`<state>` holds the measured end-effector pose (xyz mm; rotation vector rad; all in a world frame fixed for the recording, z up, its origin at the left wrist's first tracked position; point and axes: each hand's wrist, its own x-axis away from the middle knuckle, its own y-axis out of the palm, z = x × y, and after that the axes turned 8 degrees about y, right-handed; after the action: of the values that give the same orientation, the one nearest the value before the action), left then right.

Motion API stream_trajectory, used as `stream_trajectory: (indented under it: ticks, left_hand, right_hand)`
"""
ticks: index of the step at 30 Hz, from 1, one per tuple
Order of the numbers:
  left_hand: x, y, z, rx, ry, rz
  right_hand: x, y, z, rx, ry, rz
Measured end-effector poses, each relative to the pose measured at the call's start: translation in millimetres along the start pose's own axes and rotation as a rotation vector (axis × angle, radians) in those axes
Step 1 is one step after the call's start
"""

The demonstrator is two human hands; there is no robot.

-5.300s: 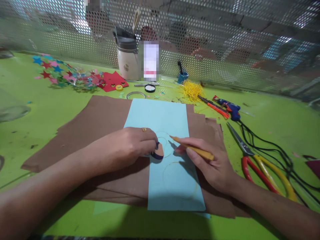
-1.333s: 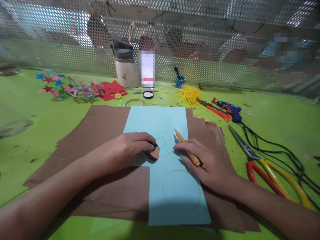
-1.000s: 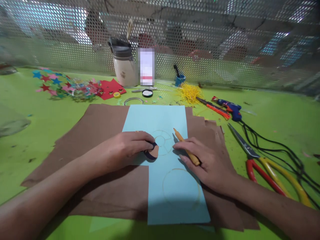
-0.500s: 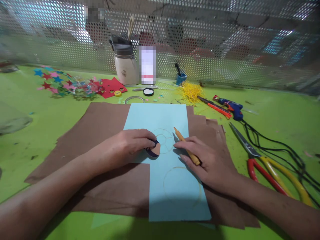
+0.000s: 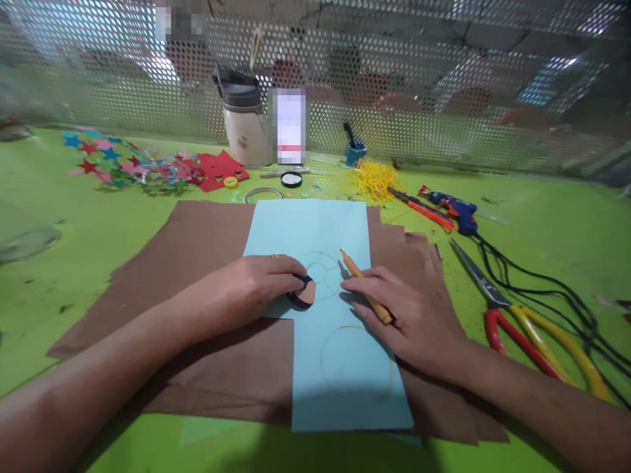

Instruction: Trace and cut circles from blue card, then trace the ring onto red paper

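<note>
A light-blue sheet of paper (image 5: 310, 226) lies over brown paper (image 5: 217, 230). Drawn on it are two concentric circles joined by short lines, with a larger circle outline lower down. My left hand (image 5: 256, 282) rests at the paper's left side, its fingers closed on a small round disc (image 5: 302, 293) with a dark blue rim and a pinkish face. It sits just left of the concentric circles. My right hand (image 5: 394, 309) grips an orange-brown marker (image 5: 365, 286) on the right of the circles. The marker's tip points up and away, apart from the drawn lines.
Scissors (image 5: 497, 299) with red and yellow handles lie at right, near a blue glue gun (image 5: 458, 211), its cord and a utility knife (image 5: 424, 209). Behind stand a bottle (image 5: 245, 125), a phone (image 5: 290, 128), yellow shreds (image 5: 374, 179), red paper (image 5: 220, 169) and star cutouts (image 5: 106, 157).
The whole view has shifted very slightly. Both hands, the disc and the marker hold nearly the same places over the paper.
</note>
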<state>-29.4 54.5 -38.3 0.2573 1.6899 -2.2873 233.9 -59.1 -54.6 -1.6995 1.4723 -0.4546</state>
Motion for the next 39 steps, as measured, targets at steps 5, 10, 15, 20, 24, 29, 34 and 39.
stream_trajectory:
  ticks: [5, 10, 15, 20, 24, 29, 34, 39]
  left_hand:
    - [1, 1.1, 1, -0.009, 0.01, -0.015]
    - [0, 0.6, 1, -0.023, 0.017, -0.028]
    - [-2, -1.0, 3, -0.045, 0.034, -0.038]
    - [-4, -2.9, 7, -0.081, 0.027, -0.06]
    - [-3, -2.4, 7, -0.089, 0.018, -0.085]
    - [-2, -0.3, 5, -0.092, 0.028, -0.084]
    - [-2, 0.3, 6, -0.091, 0.009, -0.098]
    - [-2, 0.2, 7, -0.074, 0.007, -0.109]
  right_hand:
    - [0, -3, 0, -0.057, 0.031, -0.033]
    - [0, -5, -5, -0.182, 0.048, 0.019]
    - [-2, -3, -18, -0.19, 0.067, 0.062]
    - [-3, 0, -25, -0.176, 0.072, 0.041]
    - [-4, 3, -26, -0.181, 0.085, 0.02]
    - [-5, 6, -25, -0.174, 0.083, 0.008]
    - [-6, 8, -25, -0.169, 0.082, -0.003]
    - [-7, 10, -23, -0.171, 0.09, -0.012]
